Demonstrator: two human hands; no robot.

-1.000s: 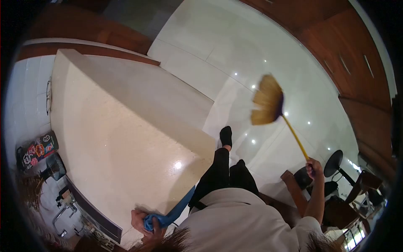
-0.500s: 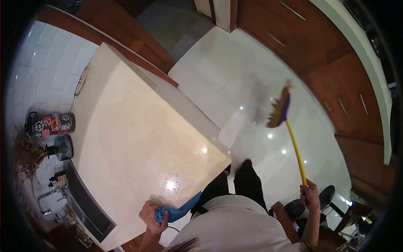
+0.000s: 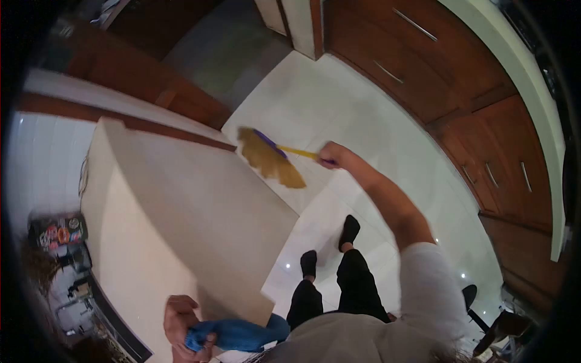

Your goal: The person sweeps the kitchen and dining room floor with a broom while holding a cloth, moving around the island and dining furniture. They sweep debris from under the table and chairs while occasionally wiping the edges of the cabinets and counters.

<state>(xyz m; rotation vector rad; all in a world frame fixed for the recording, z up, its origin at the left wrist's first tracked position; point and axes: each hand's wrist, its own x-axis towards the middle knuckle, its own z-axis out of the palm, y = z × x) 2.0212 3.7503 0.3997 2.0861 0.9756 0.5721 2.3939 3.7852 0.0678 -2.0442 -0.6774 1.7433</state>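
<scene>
My right hand is wrapped round the yellow handle of a broom, out over the floor in front of me. The broom's tan bristles fan out beside the side panel of the counter, below a purple band. At the lower left my left hand grips a blue cloth at the near end of the pale counter. The cloth hangs toward my waist.
Wooden cabinets line the right side. A doorway opens at the top. Along the left wall stand a sticker-covered container, a glass jar and a sink with a faucet. Dark furniture is at the lower right. My feet are on white tiles.
My right hand has swung the broom forward and left, from the right side to beside the counter. My view has shifted, and my left hand with the cloth appears lower and further left.
</scene>
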